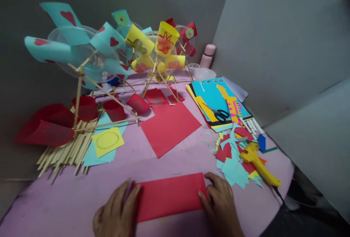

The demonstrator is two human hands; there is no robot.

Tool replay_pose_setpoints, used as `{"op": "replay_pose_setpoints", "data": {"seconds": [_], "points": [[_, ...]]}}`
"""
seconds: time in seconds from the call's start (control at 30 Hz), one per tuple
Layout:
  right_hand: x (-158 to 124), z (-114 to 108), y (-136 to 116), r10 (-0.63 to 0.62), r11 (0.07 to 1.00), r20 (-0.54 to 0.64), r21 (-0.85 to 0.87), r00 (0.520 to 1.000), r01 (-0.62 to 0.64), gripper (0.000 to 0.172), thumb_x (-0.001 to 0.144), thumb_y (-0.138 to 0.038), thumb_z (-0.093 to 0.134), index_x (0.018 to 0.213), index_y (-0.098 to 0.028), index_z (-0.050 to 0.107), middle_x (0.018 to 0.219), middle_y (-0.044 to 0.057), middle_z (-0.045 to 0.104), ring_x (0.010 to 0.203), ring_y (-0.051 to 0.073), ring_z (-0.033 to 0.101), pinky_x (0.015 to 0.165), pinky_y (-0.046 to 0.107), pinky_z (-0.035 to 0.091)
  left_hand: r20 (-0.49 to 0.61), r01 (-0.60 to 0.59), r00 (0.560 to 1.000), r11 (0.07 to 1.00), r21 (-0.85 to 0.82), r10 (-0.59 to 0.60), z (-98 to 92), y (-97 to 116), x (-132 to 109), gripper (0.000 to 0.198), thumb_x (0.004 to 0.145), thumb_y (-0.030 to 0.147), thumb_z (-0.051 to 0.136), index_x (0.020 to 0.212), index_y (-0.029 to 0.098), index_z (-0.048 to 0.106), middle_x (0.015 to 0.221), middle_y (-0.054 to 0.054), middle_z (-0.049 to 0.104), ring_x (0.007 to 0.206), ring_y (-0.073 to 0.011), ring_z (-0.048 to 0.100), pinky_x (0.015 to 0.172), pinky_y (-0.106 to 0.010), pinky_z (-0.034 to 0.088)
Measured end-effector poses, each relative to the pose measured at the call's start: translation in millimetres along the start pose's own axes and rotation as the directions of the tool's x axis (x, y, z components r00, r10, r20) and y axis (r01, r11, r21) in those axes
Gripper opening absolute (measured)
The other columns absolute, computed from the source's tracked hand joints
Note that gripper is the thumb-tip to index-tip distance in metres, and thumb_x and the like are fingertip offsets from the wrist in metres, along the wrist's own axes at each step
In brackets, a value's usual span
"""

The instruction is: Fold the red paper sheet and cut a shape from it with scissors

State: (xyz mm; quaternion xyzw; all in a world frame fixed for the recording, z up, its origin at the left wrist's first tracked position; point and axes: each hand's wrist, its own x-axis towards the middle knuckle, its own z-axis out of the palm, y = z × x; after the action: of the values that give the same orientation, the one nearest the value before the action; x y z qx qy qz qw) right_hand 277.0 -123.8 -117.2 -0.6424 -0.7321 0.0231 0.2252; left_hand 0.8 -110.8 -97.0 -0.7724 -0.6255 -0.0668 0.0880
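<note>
A long red strip of paper [169, 197] lies on the table close to me, its near edge looking like a fold. At its left end my left hand [117, 208] holds it, with thumb and fingers at the short edge. My right hand [220, 200] grips the opposite end, fingertips curled around the edge and thumb on top. Beyond the strip lies a larger flat red sheet [172, 127], with smaller red paper pieces behind it.
Paper pinwheels on stick stands [79, 84] rise at the back left. Wooden sticks [65, 146] and a yellow paper square [108, 141] lie left. At right are scissors [220, 114], paper scraps [233, 169], a yellow glue gun [261, 166] and a pink flask [208, 56].
</note>
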Motion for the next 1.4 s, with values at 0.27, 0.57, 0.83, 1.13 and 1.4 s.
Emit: {"op": "replay_pose_setpoints", "data": {"seconds": [0.27,0.57,0.83,1.13,1.4], "points": [[0,1,-1,-0.003,1.0,-0.025,0.018,1.0,0.003,0.008,0.083,-0.021,0.053,0.076,-0.021,0.055,0.107,0.011,0.061,0.097,0.027,0.057,0.079,0.044,0.048,0.092,-0.646,0.745,0.749,-0.146,0.661,-1.0,-11,27,0.069,0.084,0.011,0.047,0.139,0.044,0.023,0.144,0.006,0.04,0.126,-0.0209,0.044,0.099,-0.038,0.034],[-3,6,2,-0.015,0.999,-0.083,-0.048,0.996,0.011,0.013,0.083,-0.028,0.055,0.073,-0.023,0.048,0.113,0.014,0.06,0.102,0.029,0.059,0.078,0.042,0.052,-0.115,-0.736,0.677,0.674,-0.067,0.727,8.8,0,25,0.043,0.089,0.02,0.041,0.132,0.025,0.045,0.132,0.0,0.056,0.118,-0.0189,0.051,0.097,-0.033,0.036],[5,-3,-19,-0.213,0.945,-0.132,-0.28,0.968,0.17,0.037,0.087,-0.006,0.032,0.117,-0.015,0.053,0.123,0.018,0.06,0.112,0.032,0.054,0.087,0.053,0.039,-0.198,-0.748,0.646,0.663,0.025,0.737,22.3,1,14,0.072,0.081,0.068,0.032,0.14,0.027,0.033,0.131,-0.009,0.057,0.122,-0.0276,0.044,0.094,-0.038,0.031],[6,8,-60,-0.682,0.711,-0.012,-0.244,0.731,0.66,0.048,0.095,-0.043,0.027,0.117,-0.014,0.057,0.117,0.004,0.068,0.108,0.018,0.057,0.079,0.032,0.045,-0.127,-0.723,0.691,0.68,-0.125,0.711,-9.8,8,19,0.069,0.085,0.059,0.038,0.143,0.024,0.024,0.133,-0.01,0.055,0.122,-0.0254,0.046,0.095,-0.036,0.034],[-3,-1,-59,-0.628,0.749,-0.068,-0.324,0.775,0.578,0.062,0.09,-0.058,0.022,0.11,-0.014,0.061,0.11,0.003,0.071,0.103,0.016,0.06,0.079,0.028,0.044,-0.074,-0.743,0.669,0.66,-0.108,0.74,-10.7,3,15,0.072,0.084,0.057,0.043,0.143,0.024,0.019,0.141,-0.009,0.044,0.125,-0.0277,0.044,0.095,-0.042,0.038]]}}
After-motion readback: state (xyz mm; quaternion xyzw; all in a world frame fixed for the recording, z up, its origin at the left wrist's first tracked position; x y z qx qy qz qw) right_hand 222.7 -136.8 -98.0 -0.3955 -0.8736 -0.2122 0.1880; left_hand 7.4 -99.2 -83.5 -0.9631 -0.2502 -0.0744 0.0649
